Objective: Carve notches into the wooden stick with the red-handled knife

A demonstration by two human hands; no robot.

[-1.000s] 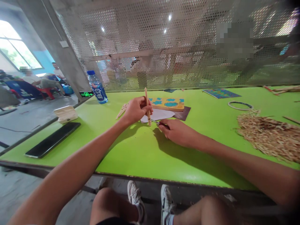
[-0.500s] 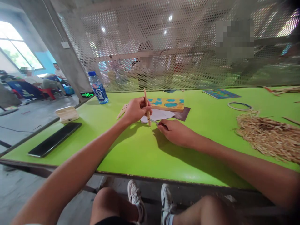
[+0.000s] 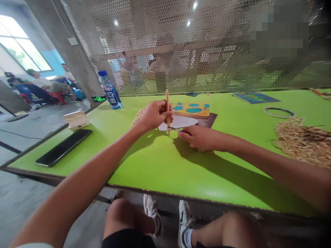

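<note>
Wooden stick (image 3: pixel 167 112), slim and pale, is held nearly upright above the lime-green table (image 3: pixel 155 168), its lower end just over the edge of a white paper sheet (image 3: pixel 179 123). It is gripped by the left hand (image 3: pixel 152 116), with the fingers curled closed around its middle and its upper end projecting above them. A small craft knife (image 3: pixel 178 130) is held by the right hand (image 3: pixel 199 137), its dark handle pinched between thumb and fingers. The blade is directed at the stick's lower end; whether contact is made cannot be determined. A wooden cutout (image 3: pixel 137 119) is partly hidden behind the left hand. Beyond the paper, a yellow board with blue patches (image 3: pixel 190 109) and a dark brown sheet (image 3: pixel 210 120) are placed. A water bottle (image 3: pixel 110 90) with a blue label is seen at the far edge, its white characters appearing to read 脉动. A black smartphone (image 3: pixel 63 147) and a cream lidded box (image 3: pixel 76 120) are positioned to the left; a pile of straw shavings (image 3: pixel 301 141), a thin ring (image 3: pixel 278 112) and a patterned card (image 3: pixel 255 97) lie to the right.
</note>
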